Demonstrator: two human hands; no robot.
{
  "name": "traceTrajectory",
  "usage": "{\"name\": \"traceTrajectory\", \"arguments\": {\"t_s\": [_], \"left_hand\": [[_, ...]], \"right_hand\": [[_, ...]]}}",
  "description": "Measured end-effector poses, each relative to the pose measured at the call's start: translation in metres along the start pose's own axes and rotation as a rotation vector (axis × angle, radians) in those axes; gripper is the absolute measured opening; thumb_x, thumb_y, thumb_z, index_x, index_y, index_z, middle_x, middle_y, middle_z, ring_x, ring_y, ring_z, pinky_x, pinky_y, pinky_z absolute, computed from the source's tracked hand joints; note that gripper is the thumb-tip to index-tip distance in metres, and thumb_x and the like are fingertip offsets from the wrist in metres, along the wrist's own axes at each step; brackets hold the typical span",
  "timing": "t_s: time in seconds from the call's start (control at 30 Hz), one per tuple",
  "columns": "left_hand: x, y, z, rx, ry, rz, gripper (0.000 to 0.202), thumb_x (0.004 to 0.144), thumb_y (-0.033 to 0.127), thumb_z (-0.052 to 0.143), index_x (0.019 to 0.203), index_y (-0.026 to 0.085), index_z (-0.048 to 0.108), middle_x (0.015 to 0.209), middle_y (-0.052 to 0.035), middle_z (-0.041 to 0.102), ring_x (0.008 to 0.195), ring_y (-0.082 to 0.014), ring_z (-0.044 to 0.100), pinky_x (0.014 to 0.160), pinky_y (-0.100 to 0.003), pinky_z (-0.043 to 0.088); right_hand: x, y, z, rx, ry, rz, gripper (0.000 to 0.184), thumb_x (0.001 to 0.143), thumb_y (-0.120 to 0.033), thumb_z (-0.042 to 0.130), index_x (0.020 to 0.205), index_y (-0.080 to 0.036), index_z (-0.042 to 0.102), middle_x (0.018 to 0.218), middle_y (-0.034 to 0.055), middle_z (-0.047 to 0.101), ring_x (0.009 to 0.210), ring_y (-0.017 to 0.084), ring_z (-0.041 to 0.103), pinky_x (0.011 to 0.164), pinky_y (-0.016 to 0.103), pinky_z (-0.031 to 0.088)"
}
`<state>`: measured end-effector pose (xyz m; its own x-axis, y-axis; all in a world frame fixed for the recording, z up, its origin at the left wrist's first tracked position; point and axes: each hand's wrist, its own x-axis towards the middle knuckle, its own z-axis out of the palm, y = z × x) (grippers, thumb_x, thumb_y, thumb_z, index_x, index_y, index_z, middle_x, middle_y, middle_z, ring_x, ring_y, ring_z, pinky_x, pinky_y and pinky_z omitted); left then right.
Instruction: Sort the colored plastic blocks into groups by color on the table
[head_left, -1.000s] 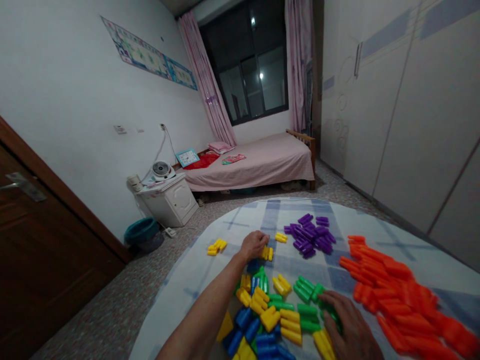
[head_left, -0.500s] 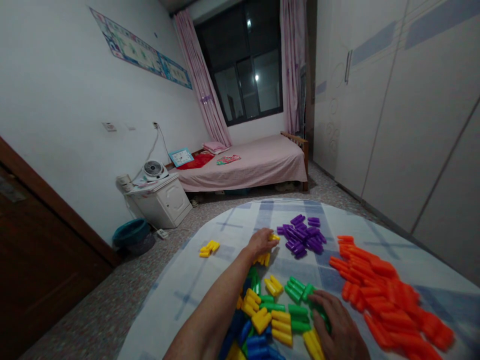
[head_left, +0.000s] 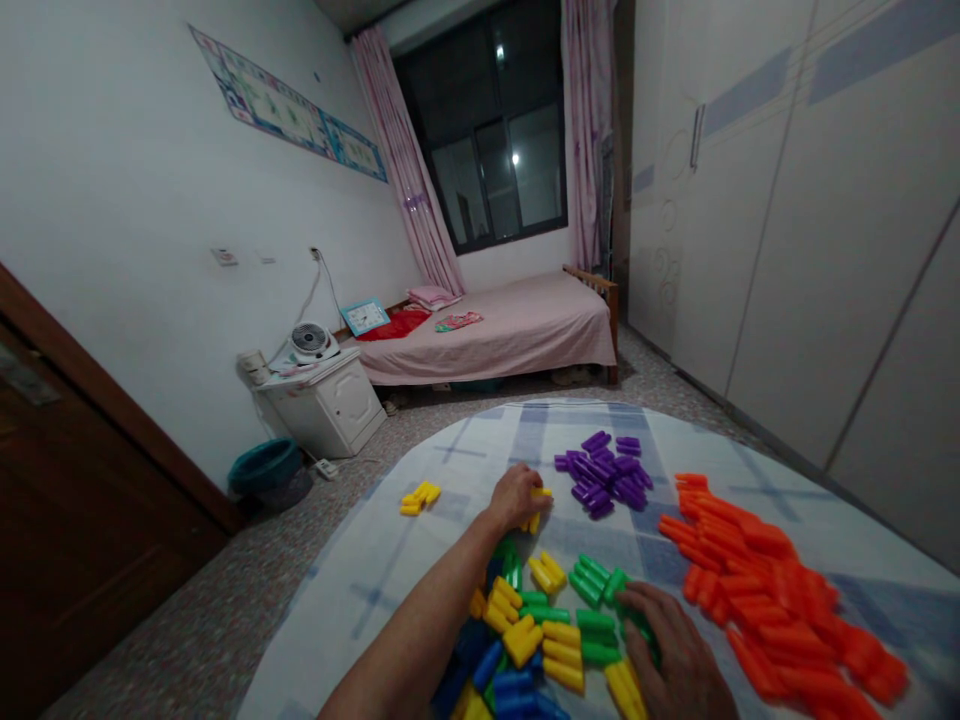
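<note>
My left hand (head_left: 516, 496) reaches out over the checked cloth (head_left: 450, 470) and is closed round yellow plastic blocks (head_left: 537, 508), just left of the purple block pile (head_left: 606, 470). My right hand (head_left: 675, 660) rests near the bottom edge with its fingers curled on green blocks (head_left: 600, 600). Between my arms lies a mixed heap of yellow, blue and green blocks (head_left: 517, 640). A small group of yellow blocks (head_left: 418, 496) sits apart at the left. A large orange block pile (head_left: 765, 590) spreads along the right.
The cloth covers a rounded table. Beyond it stand a bed with pink cover (head_left: 510, 335), a white bedside cabinet (head_left: 322, 395) with a small fan (head_left: 309, 342), a teal basin (head_left: 266, 468) on the floor, a wooden door (head_left: 67, 500) at left and white wardrobes (head_left: 810, 220) at right.
My left hand moved right to the yellow blocks beside the purple pile, closed on them and has drawn back a little. My right hand stayed on the green blocks.
</note>
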<state>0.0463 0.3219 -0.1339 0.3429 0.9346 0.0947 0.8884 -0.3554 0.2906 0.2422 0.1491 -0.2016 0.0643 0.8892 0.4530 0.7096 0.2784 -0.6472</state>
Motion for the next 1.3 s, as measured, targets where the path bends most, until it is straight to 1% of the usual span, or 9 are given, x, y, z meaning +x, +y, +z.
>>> {"name": "traceTrajectory", "arguments": {"t_s": [0.2,0.3,0.37,0.57,0.67,0.8,0.9,1.07,1.3], "left_hand": [[-0.016,-0.016,-0.013,-0.101,-0.074,0.051,0.020,0.078,0.034,0.061,0.087,0.018,0.070,0.092,-0.0024,0.063,0.085,-0.0146,0.058,0.080,-0.023,0.045],[-0.019,-0.025,-0.022,-0.133,-0.014,0.029,0.024,0.082,0.029,0.054,0.096,0.016,0.068,0.099,-0.0052,0.063,0.091,-0.0154,0.057,0.085,-0.025,0.044],[-0.024,-0.029,-0.028,-0.140,0.027,0.005,0.025,0.083,0.026,0.051,0.099,0.014,0.067,0.098,-0.0062,0.062,0.091,-0.0158,0.057,0.085,-0.027,0.045],[-0.052,-0.029,-0.048,-0.034,0.056,0.012,0.018,0.079,0.015,0.052,0.085,0.016,0.068,0.089,-0.0043,0.060,0.080,-0.0141,0.056,0.077,-0.026,0.045],[-0.066,-0.026,-0.054,-0.062,0.044,-0.022,0.019,0.082,0.020,0.051,0.089,0.017,0.068,0.090,-0.0040,0.060,0.078,-0.0135,0.057,0.076,-0.026,0.046],[-0.076,-0.015,-0.045,-0.028,-0.035,0.031,0.030,0.081,0.033,0.058,0.107,0.020,0.064,0.103,-0.0064,0.060,0.094,-0.0188,0.056,0.084,-0.029,0.044],[-0.076,-0.002,-0.030,0.099,-0.045,0.025,0.034,0.077,0.034,0.063,0.108,0.021,0.063,0.108,-0.0084,0.057,0.101,-0.0228,0.053,0.087,-0.032,0.043],[-0.073,0.003,-0.013,0.119,0.002,-0.001,0.032,0.077,0.030,0.061,0.109,0.023,0.059,0.102,-0.0054,0.056,0.098,-0.0206,0.052,0.085,-0.030,0.042],[-0.080,-0.005,-0.018,-0.097,0.095,0.026,0.023,0.077,0.020,0.057,0.099,0.022,0.057,0.094,-0.0020,0.056,0.089,-0.0165,0.054,0.083,-0.028,0.044]], "right_hand": [[-0.001,-0.016,-0.006,0.040,-0.019,0.088,0.027,0.086,-0.027,0.041,0.100,-0.022,0.063,0.113,0.0060,0.061,0.109,0.021,0.055,0.094,0.039,0.044],[0.001,-0.020,-0.009,0.044,-0.051,0.113,0.025,0.086,-0.025,0.041,0.099,-0.022,0.063,0.112,0.0059,0.060,0.109,0.020,0.054,0.096,0.039,0.042],[0.001,-0.022,-0.011,0.044,-0.063,0.115,0.025,0.086,-0.024,0.041,0.099,-0.021,0.062,0.112,0.0059,0.060,0.109,0.020,0.053,0.096,0.039,0.041],[0.001,-0.021,-0.011,0.034,-0.060,0.107,0.025,0.085,-0.022,0.042,0.100,-0.022,0.062,0.112,0.0052,0.059,0.109,0.019,0.052,0.096,0.037,0.040],[0.001,-0.021,-0.011,0.036,-0.058,0.113,0.025,0.085,-0.023,0.042,0.100,-0.022,0.062,0.112,0.0052,0.060,0.109,0.020,0.052,0.096,0.037,0.040],[0.002,-0.023,-0.011,0.037,-0.063,0.131,0.026,0.085,-0.026,0.042,0.099,-0.022,0.063,0.113,0.0048,0.059,0.109,0.020,0.053,0.095,0.038,0.041],[0.002,-0.022,-0.011,0.037,-0.051,0.128,0.026,0.085,-0.026,0.042,0.100,-0.023,0.063,0.114,0.0048,0.059,0.109,0.020,0.053,0.094,0.038,0.041],[0.001,-0.020,-0.010,0.047,-0.048,0.118,0.026,0.084,-0.025,0.042,0.098,-0.022,0.063,0.112,0.0053,0.060,0.108,0.020,0.054,0.094,0.037,0.043],[0.001,-0.020,-0.010,0.031,-0.054,0.120,0.026,0.086,-0.026,0.042,0.100,-0.022,0.063,0.114,0.0058,0.060,0.110,0.020,0.054,0.095,0.039,0.043]]}}
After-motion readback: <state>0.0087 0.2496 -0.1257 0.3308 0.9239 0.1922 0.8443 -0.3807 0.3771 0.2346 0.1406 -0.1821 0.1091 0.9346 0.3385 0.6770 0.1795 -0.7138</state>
